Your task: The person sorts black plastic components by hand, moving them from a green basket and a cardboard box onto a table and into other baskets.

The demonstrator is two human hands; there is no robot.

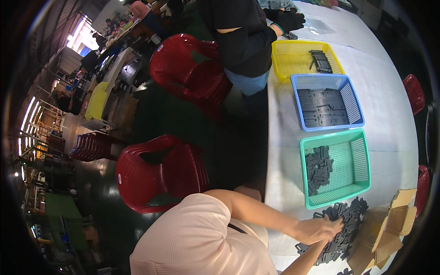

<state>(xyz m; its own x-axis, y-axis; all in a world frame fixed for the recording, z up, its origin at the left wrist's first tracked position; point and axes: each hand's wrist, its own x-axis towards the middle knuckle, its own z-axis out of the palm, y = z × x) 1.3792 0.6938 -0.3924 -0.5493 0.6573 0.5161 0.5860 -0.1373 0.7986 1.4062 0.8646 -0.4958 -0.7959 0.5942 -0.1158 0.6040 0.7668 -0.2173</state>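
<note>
At the lower right, a heap of flat black plastic parts (350, 224) with notched outlines lies on the white-covered table. My left hand (314, 230) reaches over the heap's near left side, fingers bent down among the parts; whatever lies between them is too small to tell. My right hand (329, 234) meets it from below, crossed partly by the left, so its fingers are mostly hidden. Just beyond the heap stands a green basket (337, 204) with similar black parts piled along its left side.
A blue basket (327, 128) holds rows of black plates; behind it a yellow basket (286, 75) has a few black pieces. An opened cardboard box (385, 233) sits right of the heap. A co-worker in black gloves (291, 20) stands farther up the table. Red chairs (142, 176) are at left.
</note>
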